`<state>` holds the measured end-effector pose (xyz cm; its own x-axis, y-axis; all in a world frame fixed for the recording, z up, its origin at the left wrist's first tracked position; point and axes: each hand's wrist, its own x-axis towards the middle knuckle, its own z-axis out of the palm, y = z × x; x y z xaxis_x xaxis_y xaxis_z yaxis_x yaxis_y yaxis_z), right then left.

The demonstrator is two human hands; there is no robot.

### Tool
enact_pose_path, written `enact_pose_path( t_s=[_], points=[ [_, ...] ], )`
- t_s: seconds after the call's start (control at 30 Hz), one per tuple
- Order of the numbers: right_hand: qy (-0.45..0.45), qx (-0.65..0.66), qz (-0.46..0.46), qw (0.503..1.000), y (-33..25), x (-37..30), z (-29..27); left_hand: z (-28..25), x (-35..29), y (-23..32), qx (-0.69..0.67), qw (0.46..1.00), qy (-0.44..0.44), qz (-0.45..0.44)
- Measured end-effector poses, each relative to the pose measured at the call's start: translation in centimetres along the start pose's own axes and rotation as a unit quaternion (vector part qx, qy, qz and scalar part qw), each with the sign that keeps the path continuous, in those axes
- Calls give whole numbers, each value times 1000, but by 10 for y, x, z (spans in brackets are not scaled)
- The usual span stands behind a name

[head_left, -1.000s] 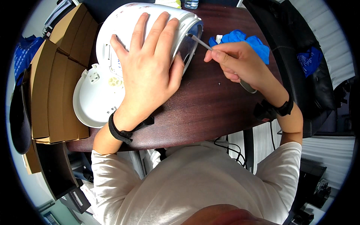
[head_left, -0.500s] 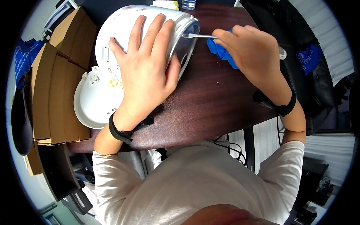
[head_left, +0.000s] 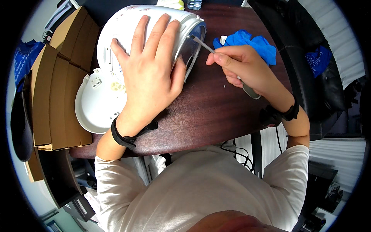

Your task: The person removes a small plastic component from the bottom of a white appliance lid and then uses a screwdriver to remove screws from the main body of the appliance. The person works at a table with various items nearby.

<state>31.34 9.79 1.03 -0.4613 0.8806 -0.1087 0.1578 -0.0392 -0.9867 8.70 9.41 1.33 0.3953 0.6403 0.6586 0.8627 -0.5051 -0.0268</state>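
Note:
A white rounded appliance [head_left: 119,23], which looks like a rice cooker, lies on its side on the dark table. My left hand [head_left: 150,65] rests over it with fingers spread, the thumb along its right rim. In my right hand [head_left: 245,67] is a screwdriver [head_left: 204,45] with a grey handle, its shaft slanting up and left. The tip meets the dark, shiny end [head_left: 196,42] of the appliance near the rim; firm contact I cannot tell. A white round lid [head_left: 91,112] with several small dark bits in it is beside the appliance.
A crumpled blue cloth [head_left: 249,40] lies beyond my right hand. On the table sits a tiny screw-like piece [head_left: 224,86]. Cardboard boxes [head_left: 58,100] line the left edge, and a bottle [head_left: 194,4] stands at the back. A black chair [head_left: 297,58] is at right.
My right hand has moved left and down, uncovering the blue cloth. The screwdriver has gone from nearly level to slanted, its handle now lower. My left hand stays about where it was.

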Motion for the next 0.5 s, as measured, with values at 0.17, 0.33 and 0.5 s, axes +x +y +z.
enact_pose_path(
  t_s=[0.17,0.33,0.5],
  points=[
    [48,-141,-87,985,6,3,0,0,0,1,0,1000,3,3],
    [234,-643,-295,667,-7,-1,-3,1,1,-1,-6,1000,-3,6],
    [220,-724,-310,576,-31,-4,-7,-2,0,0,6,1000,-10,2]
  ],
)
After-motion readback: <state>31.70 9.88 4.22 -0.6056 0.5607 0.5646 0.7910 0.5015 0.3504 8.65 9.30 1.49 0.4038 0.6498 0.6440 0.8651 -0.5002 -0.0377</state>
